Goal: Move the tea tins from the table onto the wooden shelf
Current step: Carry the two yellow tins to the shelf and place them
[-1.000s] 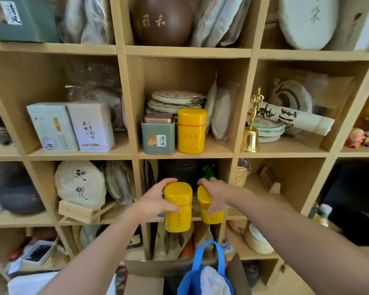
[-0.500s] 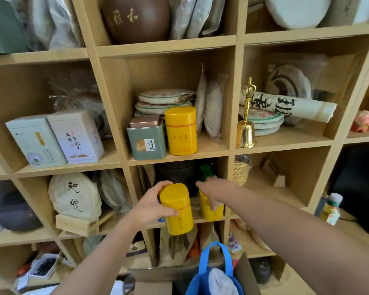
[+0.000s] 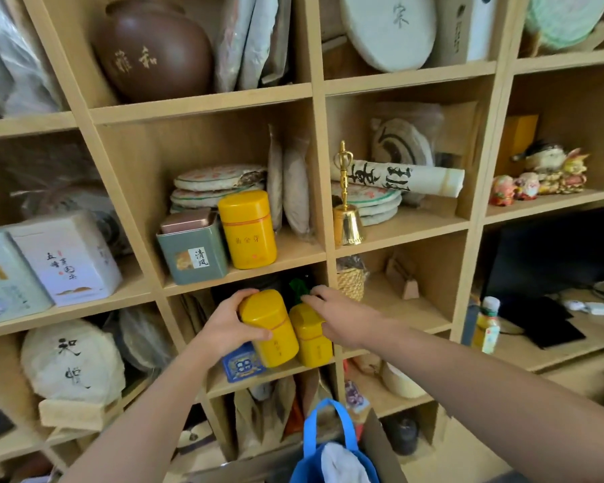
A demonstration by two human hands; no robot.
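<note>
Your left hand [image 3: 229,329] wraps one yellow tea tin [image 3: 269,327], tilted, thumb across its front. Your right hand [image 3: 342,318] grips a second yellow tin [image 3: 309,338] from the right side. Both tins are side by side, just about touching, in front of the wooden shelf's [image 3: 244,271] lower-middle cubby. A third yellow tin [image 3: 247,229] already stands in the cubby above, next to a grey-green square tin [image 3: 194,252]. Blue bag [image 3: 332,454] is below your arms.

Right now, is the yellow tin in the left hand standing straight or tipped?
Tipped. The yellow tin in the left hand leans its top leftward.
</note>
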